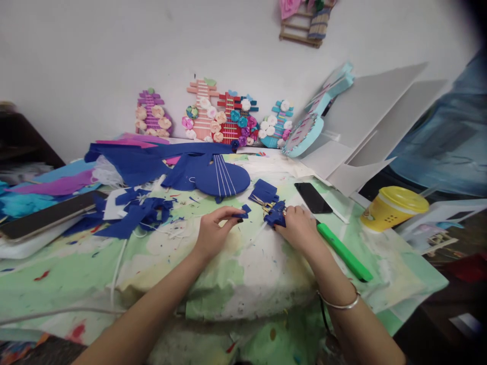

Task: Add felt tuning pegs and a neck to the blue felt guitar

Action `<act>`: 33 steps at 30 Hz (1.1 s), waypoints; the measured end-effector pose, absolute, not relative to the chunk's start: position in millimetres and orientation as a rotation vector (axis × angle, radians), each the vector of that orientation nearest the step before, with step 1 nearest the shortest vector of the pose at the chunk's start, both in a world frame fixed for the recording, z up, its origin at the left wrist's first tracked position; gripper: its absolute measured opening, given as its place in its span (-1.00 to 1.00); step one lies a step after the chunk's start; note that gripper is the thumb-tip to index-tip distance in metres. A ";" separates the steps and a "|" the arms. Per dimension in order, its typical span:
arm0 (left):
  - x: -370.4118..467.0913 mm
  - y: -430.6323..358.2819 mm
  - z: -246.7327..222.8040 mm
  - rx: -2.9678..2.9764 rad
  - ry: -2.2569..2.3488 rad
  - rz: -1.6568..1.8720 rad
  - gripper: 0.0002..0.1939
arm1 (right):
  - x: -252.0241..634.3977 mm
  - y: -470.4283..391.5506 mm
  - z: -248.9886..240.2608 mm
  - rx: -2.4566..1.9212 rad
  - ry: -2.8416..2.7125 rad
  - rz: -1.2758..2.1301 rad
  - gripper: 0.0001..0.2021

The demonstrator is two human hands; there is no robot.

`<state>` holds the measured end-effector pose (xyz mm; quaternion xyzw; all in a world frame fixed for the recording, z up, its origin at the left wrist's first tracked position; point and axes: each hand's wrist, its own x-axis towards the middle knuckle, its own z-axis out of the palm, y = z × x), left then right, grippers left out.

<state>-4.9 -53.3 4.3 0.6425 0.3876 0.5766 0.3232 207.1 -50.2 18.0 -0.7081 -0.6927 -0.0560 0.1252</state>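
My left hand [213, 228] pinches a small dark blue scrap [246, 209] between thumb and fingertips, a little above the table. To its right, my right hand [300, 227] has its fingers closed on a crumpled bunch of blue scraps [276, 214]. A gold-coloured metal thing [268, 207] shows beside these scraps, too small to make out. Just behind lies a flat blue piece [264, 190]. Farther back is a dark blue guitar-shaped cut-out [224, 178] with white strings across its rounded body.
A black phone [314, 197], a green-handled tool [344, 252] and a yellow cup [393, 208] stand to the right. Blue offcuts [146, 213] and another phone [53, 215] lie left. Decorated guitar shapes [203, 111] lean on the wall, white boards [375, 111] at right.
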 end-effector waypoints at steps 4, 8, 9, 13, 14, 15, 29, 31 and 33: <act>-5.1 -52.8 2.3 1.650 1.038 1.504 -0.91 | 184.3 -61.6 30.7 -1.558 -1.970 0.106 -0.76; -5.9 -52.4 -0.2 1.671 1.046 1.502 -0.93 | 155.0 -65.3 29.3 -1.107 -1.736 0.757 -0.79; -6.3 -52.3 -0.6 1.679 1.039 1.503 -0.93 | 149.5 -64.4 26.5 -1.037 -1.670 0.886 -0.77; -7.4 -51.8 -1.4 1.684 1.010 1.497 -0.92 | 139.2 -60.2 16.1 -0.848 -1.457 1.229 -0.75; -7.4 -51.6 -1.6 1.686 1.011 1.494 -0.92 | 138.8 -60.0 15.1 -0.826 -1.417 1.268 -0.76; -7.3 -51.5 -1.8 1.686 1.015 1.492 -0.92 | 138.9 -60.3 14.7 -0.810 -1.385 1.295 -0.77; -8.2 -54.4 -2.6 1.794 1.018 1.559 -0.88 | 139.1 -62.9 10.5 -0.661 -1.268 1.377 -0.84; -8.5 -54.1 -4.1 1.807 1.019 1.583 -0.86 | 138.9 -63.1 10.1 -0.649 -1.260 1.386 -0.83; -8.4 -53.5 -5.2 1.808 1.021 1.608 -0.86 | 138.7 -63.6 10.2 -0.645 -1.255 1.390 -0.83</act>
